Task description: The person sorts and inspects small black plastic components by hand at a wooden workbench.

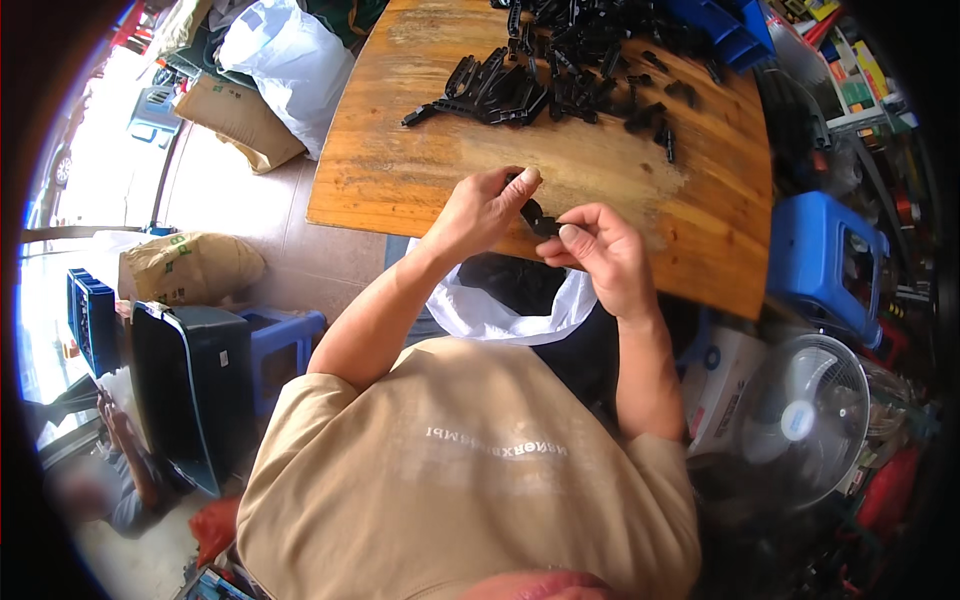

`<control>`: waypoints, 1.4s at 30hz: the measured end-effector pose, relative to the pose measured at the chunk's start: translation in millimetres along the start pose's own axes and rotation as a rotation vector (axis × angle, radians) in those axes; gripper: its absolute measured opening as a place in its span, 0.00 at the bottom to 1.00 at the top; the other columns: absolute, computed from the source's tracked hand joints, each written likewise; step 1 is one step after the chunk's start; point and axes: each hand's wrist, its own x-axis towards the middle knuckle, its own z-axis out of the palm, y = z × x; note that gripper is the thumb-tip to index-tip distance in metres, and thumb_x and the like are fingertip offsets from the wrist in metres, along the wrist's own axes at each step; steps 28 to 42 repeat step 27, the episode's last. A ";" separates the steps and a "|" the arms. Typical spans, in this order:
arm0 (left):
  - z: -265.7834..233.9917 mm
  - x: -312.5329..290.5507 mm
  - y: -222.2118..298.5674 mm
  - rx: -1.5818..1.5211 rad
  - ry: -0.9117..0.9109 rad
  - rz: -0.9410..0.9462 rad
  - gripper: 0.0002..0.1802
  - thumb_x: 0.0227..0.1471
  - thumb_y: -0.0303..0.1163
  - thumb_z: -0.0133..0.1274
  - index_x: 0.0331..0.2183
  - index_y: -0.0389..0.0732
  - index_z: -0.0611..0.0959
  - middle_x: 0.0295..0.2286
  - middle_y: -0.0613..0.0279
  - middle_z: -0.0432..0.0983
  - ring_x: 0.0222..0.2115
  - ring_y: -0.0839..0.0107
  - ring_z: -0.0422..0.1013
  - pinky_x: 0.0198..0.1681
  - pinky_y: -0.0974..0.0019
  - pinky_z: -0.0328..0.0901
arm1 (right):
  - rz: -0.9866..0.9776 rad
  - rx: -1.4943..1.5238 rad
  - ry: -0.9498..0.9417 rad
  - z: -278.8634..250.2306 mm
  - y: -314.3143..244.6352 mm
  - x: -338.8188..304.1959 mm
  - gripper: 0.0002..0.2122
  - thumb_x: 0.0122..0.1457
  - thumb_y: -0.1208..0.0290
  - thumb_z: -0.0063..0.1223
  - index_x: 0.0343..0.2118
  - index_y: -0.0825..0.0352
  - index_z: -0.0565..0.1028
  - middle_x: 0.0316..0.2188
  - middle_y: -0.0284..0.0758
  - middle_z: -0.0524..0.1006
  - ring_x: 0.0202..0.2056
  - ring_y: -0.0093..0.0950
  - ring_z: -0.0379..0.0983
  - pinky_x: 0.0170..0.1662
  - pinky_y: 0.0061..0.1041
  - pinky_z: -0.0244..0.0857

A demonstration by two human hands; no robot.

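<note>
Over the near edge of the wooden table (400, 170), a small black plastic part (538, 218) is held between my two hands. My left hand (485, 208) grips its upper end, thumb pressed on top. The fingers and thumb of my right hand (610, 258) pinch its lower end. Its exact kind is too small and dark to tell. Just below my hands, in my lap, an open white plastic bag (500, 325) has dark contents, partly hidden by my hands. Farther up the table lies a loose heap of black plastic parts (500, 92), several of them long and narrow.
A blue bin (735, 35) stands at the table's far right corner. To the right are a blue stool (825, 260) and a fan (800, 420). On the left are a white sack (285, 70), brown sacks (190, 270), a dark crate (190, 390) and another person (135, 480).
</note>
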 end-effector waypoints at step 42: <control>10.5 -17.1 2.4 -0.505 -0.378 -0.222 0.16 0.56 0.30 0.47 0.45 0.32 0.76 0.22 0.53 0.75 0.18 0.72 0.67 0.22 0.71 0.62 | -0.322 -0.634 0.197 -6.0 8.1 -6.1 0.07 0.61 0.75 0.55 0.41 0.68 0.72 0.28 0.41 0.78 0.29 0.33 0.76 0.33 0.27 0.68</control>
